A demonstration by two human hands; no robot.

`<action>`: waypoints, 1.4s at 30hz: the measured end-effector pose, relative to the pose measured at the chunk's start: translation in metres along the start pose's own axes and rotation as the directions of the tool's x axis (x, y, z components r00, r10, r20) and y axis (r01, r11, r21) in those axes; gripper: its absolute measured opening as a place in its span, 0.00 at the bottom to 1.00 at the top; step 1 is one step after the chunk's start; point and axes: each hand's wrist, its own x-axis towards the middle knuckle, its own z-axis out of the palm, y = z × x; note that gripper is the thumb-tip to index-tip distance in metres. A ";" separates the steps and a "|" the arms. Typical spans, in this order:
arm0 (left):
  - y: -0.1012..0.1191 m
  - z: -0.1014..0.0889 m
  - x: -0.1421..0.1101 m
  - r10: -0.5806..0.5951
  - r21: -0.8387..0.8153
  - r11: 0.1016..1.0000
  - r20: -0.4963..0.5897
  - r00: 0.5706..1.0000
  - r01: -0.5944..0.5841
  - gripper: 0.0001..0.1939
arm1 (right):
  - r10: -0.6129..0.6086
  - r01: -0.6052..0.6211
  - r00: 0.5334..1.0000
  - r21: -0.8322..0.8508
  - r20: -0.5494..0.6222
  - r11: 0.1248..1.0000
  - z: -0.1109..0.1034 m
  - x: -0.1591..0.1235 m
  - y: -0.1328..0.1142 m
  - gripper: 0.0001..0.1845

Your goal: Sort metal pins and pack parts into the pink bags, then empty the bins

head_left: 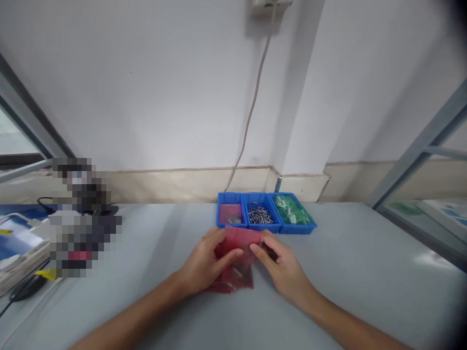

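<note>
Between my hands is a red translucent plastic bag (243, 237), held upright above the table. My left hand (208, 257) pinches its left side, thumb across the front. The right hand (279, 262) is closed on the upper right edge with thumb and fingertips. Below, more red bags (239, 277) lie on the table, with small pieces visible through the film. Just beyond my hands stand three joined blue bins: the left bin (218, 214) holds red bags, the middle bin (263, 228) loose metal pins or screws (259, 214), the right bin (306, 228) green bags with white pieces (292, 210).
The grey table (153, 272) runs back to a white wall with a hanging cable (255, 97). At left are a dark computer mouse (27, 288), cables and papers beside a blurred-out patch. Metal frame bars (419, 146) rise on both sides.
</note>
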 end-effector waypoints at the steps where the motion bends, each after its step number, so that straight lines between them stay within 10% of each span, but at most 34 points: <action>1: 0.000 0.000 0.000 0.008 -0.030 1.000 0.015 1.000 -0.008 0.14 | 0.000 0.000 1.000 -0.010 -0.004 1.000 0.000 0.000 0.000 0.21; 42: -0.006 0.007 0.000 0.103 -0.071 0.992 0.018 0.994 -0.102 0.15 | -0.009 0.009 0.998 -0.006 0.061 1.000 0.001 -0.001 0.003 0.13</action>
